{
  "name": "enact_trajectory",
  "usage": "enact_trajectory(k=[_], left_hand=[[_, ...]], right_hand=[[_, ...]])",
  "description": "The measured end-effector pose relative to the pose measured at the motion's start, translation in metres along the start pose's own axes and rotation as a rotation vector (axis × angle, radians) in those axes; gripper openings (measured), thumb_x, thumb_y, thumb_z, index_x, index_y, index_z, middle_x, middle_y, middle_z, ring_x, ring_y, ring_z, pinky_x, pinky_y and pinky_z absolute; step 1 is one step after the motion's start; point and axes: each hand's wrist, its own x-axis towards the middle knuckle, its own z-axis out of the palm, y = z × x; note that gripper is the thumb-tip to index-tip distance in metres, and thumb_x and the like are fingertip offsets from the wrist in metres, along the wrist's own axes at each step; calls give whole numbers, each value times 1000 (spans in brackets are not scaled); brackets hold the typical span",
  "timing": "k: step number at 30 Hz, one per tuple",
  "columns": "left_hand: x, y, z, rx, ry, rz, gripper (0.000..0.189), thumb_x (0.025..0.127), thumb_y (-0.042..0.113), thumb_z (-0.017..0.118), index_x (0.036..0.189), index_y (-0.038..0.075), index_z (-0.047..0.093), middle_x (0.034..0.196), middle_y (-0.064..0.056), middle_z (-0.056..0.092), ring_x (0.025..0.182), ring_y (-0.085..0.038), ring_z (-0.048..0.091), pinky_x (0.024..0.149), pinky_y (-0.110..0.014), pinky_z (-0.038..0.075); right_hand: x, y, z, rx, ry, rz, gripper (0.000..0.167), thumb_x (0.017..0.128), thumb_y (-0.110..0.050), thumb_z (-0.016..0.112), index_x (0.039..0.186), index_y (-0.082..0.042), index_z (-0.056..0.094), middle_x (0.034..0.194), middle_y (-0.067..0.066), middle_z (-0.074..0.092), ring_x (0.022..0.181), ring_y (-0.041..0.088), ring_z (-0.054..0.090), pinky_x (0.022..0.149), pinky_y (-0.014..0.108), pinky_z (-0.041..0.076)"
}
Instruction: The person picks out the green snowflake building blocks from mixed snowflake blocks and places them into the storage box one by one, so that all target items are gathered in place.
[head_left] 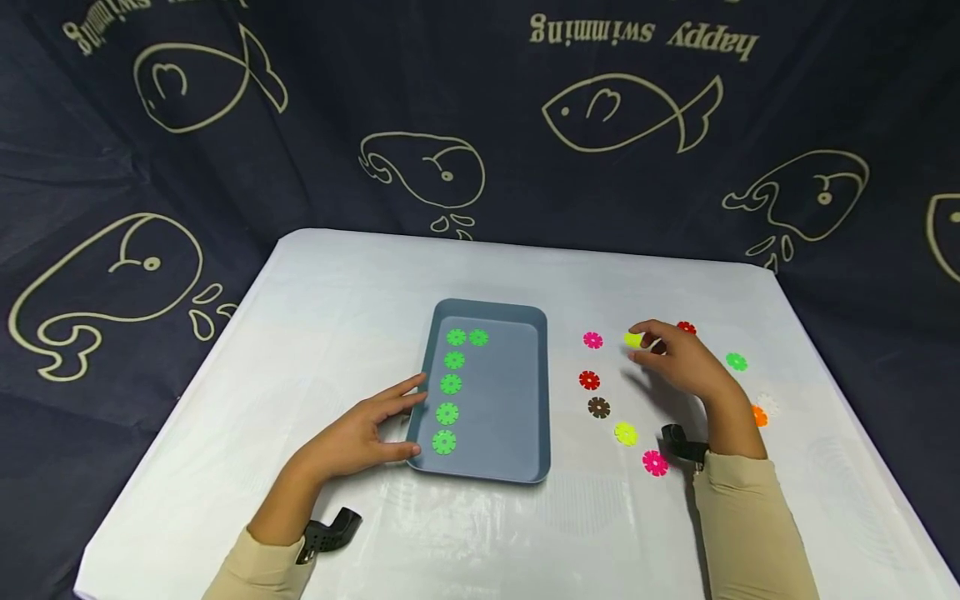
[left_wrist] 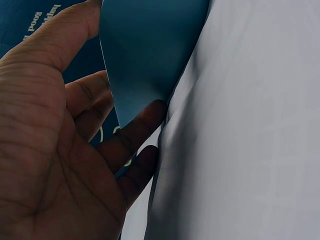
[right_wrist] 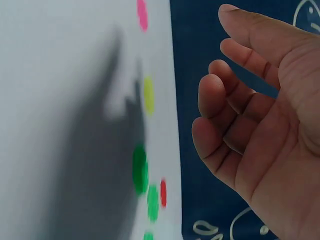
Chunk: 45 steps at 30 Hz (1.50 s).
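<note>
A grey-blue tray lies on the white table, with several green notched discs along its left side and one more beside the farthest. My left hand touches the tray's left edge with spread, fairly straight fingers; in the left wrist view its fingertips meet the tray wall. Over the table to the right, my right hand hovers by a yellow disc, which it partly covers. The right wrist view shows this hand's fingers loosely bent, nothing between them, apart from the yellow disc.
Right of the tray lie pink, red, brown, yellow and pink discs. Farther right are red, green, orange and white discs. Dark patterned cloth hangs behind the table.
</note>
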Motion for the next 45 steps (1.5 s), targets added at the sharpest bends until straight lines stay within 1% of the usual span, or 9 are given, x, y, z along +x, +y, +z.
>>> enact_trajectory(k=[7, 9, 14, 16, 19, 23, 29, 36, 45], left_hand=[[0, 1, 0, -6, 2, -6, 78, 85, 47, 77, 147, 9, 49, 161, 12, 26, 147, -16, 24, 113, -46, 30], [0, 1, 0, -4, 5, 6, 78, 85, 46, 77, 147, 9, 49, 161, 11, 26, 147, -19, 24, 113, -47, 31], [-1, 1, 0, -5, 3, 7, 79, 85, 47, 77, 147, 9, 49, 161, 11, 26, 147, -19, 24, 113, -47, 31], [-1, 0, 0, -14, -2, -8, 79, 84, 48, 77, 147, 9, 49, 161, 13, 26, 146, -16, 24, 113, -46, 31], [-1, 0, 1, -19, -5, -10, 80, 84, 50, 77, 147, 10, 49, 161, 12, 26, 146, -15, 25, 112, -46, 32], [-1, 0, 2, -11, -6, -7, 80, 84, 49, 77, 148, 9, 48, 161, 11, 25, 146, -16, 25, 112, -45, 32], [-1, 1, 1, 0, 2, 2, 80, 84, 49, 77, 147, 9, 48, 161, 11, 26, 146, -16, 25, 112, -44, 32], [-1, 1, 0, 3, 5, 0, 79, 84, 49, 77, 147, 9, 49, 161, 11, 26, 146, -15, 26, 112, -43, 33], [-1, 1, 1, 6, 9, 6, 79, 84, 48, 77, 146, 8, 50, 161, 10, 27, 146, -15, 26, 112, -43, 32]], right_hand=[[-12, 27, -9, -60, 5, 86, 43, 93, -19, 71, 130, -2, 58, 100, 14, 58, 90, 30, 58, 78, 42, 47], [-14, 33, -10, -73, -5, 119, 43, 93, -20, 70, 130, -2, 57, 100, 14, 58, 89, 30, 57, 76, 40, 47], [-20, 41, -12, -70, -27, 178, 45, 94, -22, 69, 131, 0, 56, 99, 14, 58, 87, 28, 54, 72, 37, 46], [-23, 45, -13, -76, -36, 192, 45, 94, -23, 69, 130, 1, 55, 97, 14, 58, 86, 28, 54, 71, 37, 45], [-27, 51, -12, -88, -57, 212, 45, 93, -23, 69, 129, 1, 55, 93, 13, 56, 85, 27, 52, 70, 37, 44], [-27, 57, -9, -94, -67, 220, 43, 93, -21, 69, 128, 1, 56, 91, 12, 55, 86, 28, 51, 71, 38, 43], [-24, 55, -7, -97, -67, 223, 43, 93, -20, 70, 128, 0, 56, 91, 13, 56, 86, 30, 51, 74, 42, 44], [-21, 55, -4, -97, -58, 212, 37, 93, -15, 68, 124, 1, 58, 92, 15, 55, 88, 33, 51, 77, 47, 45], [-21, 58, -2, -98, -45, 225, 35, 92, -16, 70, 119, 2, 58, 91, 15, 55, 86, 33, 50, 78, 48, 45]])
